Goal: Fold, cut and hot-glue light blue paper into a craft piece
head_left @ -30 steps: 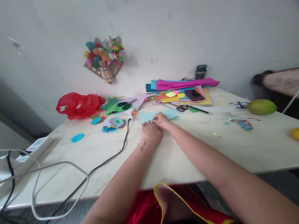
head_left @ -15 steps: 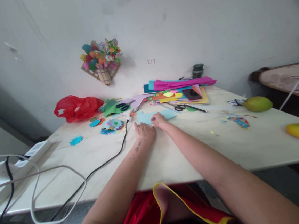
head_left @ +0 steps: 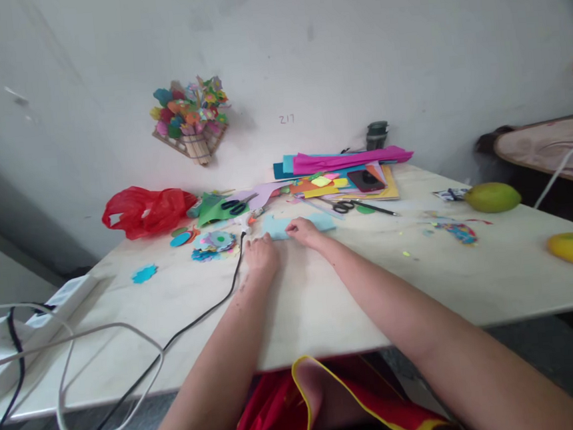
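Observation:
A light blue sheet of paper (head_left: 323,222) lies flat on the table in front of me. My right hand (head_left: 304,232) rests on it, thumb and fingers pinched together at its near edge. Just left of the sheet, my left hand (head_left: 262,252) lies palm down on the table, its fingers stretched forward. Close beyond its fingertips is a white glue gun (head_left: 249,225) with orange on it and a black cord. A pile of paper flower cut-outs (head_left: 215,244) lies to the left.
Black-handled scissors (head_left: 235,207) lie on green paper, and another pair of scissors (head_left: 343,206) near a black pencil (head_left: 376,208). At the back are coloured papers and a phone (head_left: 365,180). A red plastic bag (head_left: 148,210), power strip (head_left: 68,298) and mango (head_left: 493,197) flank them.
My left hand has slid left, off the near edge of the blue paper. My right hand has shifted slightly left, still pinched at the sheet.

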The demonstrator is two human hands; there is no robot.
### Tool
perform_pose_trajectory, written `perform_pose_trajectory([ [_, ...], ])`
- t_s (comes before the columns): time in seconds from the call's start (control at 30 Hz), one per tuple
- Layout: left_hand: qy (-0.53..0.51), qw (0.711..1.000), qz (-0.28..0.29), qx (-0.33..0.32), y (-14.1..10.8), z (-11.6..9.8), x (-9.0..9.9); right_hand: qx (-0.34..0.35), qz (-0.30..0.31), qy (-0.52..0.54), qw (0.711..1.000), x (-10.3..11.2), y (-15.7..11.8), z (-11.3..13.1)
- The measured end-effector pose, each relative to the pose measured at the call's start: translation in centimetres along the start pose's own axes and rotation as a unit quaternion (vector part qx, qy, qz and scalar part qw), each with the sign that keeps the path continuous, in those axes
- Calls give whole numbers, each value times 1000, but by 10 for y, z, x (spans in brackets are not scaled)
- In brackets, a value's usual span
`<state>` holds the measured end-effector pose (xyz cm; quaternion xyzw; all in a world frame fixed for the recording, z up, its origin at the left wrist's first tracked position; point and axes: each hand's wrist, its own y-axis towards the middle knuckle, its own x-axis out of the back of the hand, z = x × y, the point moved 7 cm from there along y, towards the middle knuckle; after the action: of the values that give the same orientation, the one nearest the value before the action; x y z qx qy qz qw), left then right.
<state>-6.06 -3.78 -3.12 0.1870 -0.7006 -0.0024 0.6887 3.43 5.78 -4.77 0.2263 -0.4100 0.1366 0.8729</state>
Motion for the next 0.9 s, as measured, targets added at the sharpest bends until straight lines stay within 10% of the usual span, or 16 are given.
perform_pose_trajectory([
  [0.43,-213,975,3,63,21,37,-8,3,33,-44,998,-1,-10,9],
  [0.9,-151,986,-10,71,28,34,-11,-28,6,-59,998,-3,-11,9],
])
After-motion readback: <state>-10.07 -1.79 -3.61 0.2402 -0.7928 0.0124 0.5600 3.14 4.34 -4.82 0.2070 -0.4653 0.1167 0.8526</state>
